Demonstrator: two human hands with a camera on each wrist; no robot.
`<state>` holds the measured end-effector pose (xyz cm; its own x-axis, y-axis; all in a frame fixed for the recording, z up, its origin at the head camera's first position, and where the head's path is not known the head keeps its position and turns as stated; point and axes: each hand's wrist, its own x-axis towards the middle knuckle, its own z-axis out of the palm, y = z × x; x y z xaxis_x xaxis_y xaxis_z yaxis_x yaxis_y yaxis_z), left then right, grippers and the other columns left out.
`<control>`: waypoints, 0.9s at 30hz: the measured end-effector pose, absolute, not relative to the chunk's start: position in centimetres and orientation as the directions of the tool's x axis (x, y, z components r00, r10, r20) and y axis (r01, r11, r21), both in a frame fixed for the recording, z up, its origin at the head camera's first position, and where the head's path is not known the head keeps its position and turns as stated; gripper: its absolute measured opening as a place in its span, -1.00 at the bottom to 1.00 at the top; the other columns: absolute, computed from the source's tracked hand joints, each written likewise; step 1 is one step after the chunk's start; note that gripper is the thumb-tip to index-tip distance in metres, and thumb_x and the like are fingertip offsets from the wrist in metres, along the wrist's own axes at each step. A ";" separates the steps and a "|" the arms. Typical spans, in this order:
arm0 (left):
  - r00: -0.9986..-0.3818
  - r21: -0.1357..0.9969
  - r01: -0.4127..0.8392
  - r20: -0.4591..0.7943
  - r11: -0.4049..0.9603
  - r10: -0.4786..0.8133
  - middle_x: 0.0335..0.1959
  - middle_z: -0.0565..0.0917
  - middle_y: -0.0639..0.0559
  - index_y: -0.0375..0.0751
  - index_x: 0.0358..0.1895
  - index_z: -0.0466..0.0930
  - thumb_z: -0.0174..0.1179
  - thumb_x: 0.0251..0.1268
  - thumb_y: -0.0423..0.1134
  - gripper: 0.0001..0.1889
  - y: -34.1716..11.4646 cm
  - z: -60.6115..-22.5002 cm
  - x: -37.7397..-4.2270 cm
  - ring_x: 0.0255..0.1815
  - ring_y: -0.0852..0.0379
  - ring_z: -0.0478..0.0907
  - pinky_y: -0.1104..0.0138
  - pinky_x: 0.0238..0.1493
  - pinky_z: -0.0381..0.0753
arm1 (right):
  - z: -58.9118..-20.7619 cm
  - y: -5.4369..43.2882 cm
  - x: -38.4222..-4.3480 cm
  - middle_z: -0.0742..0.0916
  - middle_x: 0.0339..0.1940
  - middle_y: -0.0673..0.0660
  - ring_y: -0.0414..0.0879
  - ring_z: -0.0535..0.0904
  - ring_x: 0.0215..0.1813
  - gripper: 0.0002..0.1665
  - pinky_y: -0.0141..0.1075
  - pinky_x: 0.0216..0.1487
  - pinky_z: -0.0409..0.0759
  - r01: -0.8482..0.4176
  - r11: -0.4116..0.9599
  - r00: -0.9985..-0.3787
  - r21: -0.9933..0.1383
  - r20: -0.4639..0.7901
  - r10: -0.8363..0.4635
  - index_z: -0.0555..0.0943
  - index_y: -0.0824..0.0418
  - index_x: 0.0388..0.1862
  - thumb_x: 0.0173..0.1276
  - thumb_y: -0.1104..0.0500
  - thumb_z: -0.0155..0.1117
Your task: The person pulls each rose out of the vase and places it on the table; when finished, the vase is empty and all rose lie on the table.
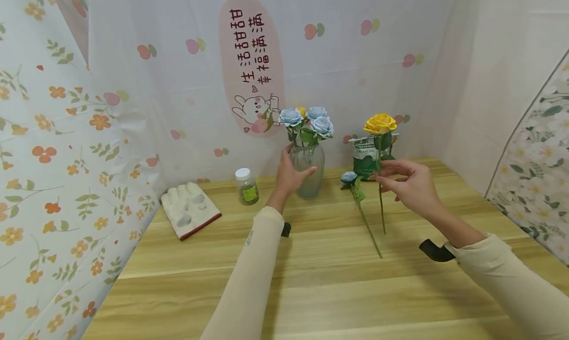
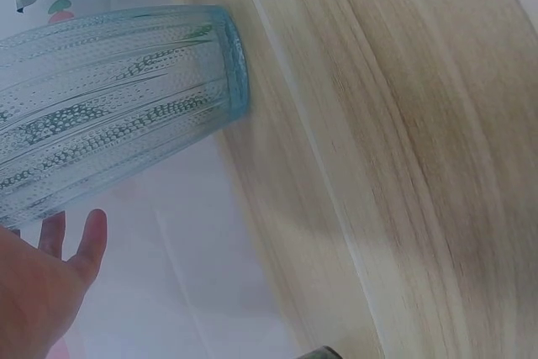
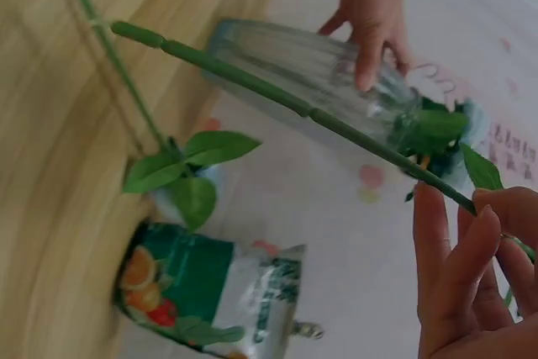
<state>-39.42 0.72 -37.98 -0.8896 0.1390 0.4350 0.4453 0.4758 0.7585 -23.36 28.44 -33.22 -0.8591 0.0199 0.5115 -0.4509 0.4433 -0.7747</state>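
In the head view my left hand (image 1: 292, 174) holds the side of a ribbed glass vase (image 1: 311, 182), thumb across its front. The vase stands upright on the table, with several light blue roses (image 1: 322, 126) and a yellow one (image 1: 301, 111) in it. To the right of the vase, my right hand (image 1: 411, 184) pinches the green stem of a yellow rose (image 1: 380, 124), which is upright, bloom on top. In the right wrist view the stem (image 3: 307, 113) slants across in front of the vase. A blue rose (image 1: 348, 178) lies on the table between the hands.
Behind the right hand stands a green and white packet (image 1: 364, 157). A small white-capped jar (image 1: 247, 186) and a white work glove (image 1: 188, 209) with a red cuff edge are on the left of the wooden table (image 1: 311, 290). Printed curtains (image 1: 178, 107) hang behind and at the sides.
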 end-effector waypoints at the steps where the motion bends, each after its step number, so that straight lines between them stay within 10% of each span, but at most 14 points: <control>1: -0.891 0.758 0.442 0.434 0.479 0.136 0.52 0.18 -0.11 -0.11 0.53 -0.04 0.47 0.07 0.12 0.08 0.7 -37.9 -39.4 0.51 -0.07 0.16 0.06 0.46 0.19 | -33.5 28.8 -23.5 0.75 -0.33 -0.10 -0.20 0.72 -0.50 -0.56 -0.32 -0.71 0.50 -0.418 0.459 -0.877 -0.784 0.480 0.020 0.59 0.41 0.14 0.32 0.27 0.39; 27: -0.896 0.753 0.433 0.421 0.496 0.144 0.52 0.16 -0.12 -0.13 0.53 -0.07 0.46 0.10 0.09 0.06 0.9 -37.9 -39.3 0.52 -0.06 0.14 0.09 0.48 0.15 | -38.6 35.2 -27.0 0.76 -0.02 0.27 0.03 0.77 -0.25 -0.27 -0.34 -0.64 0.37 0.033 0.468 -0.995 -0.883 -0.074 -0.068 0.31 0.46 0.42 0.34 0.27 0.33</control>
<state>-39.34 0.91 -37.85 -0.8956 0.1439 0.4210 0.4334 0.4957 0.7526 -26.98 35.22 -38.55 -0.9950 -0.0680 -0.0736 0.0333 0.4681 -0.8830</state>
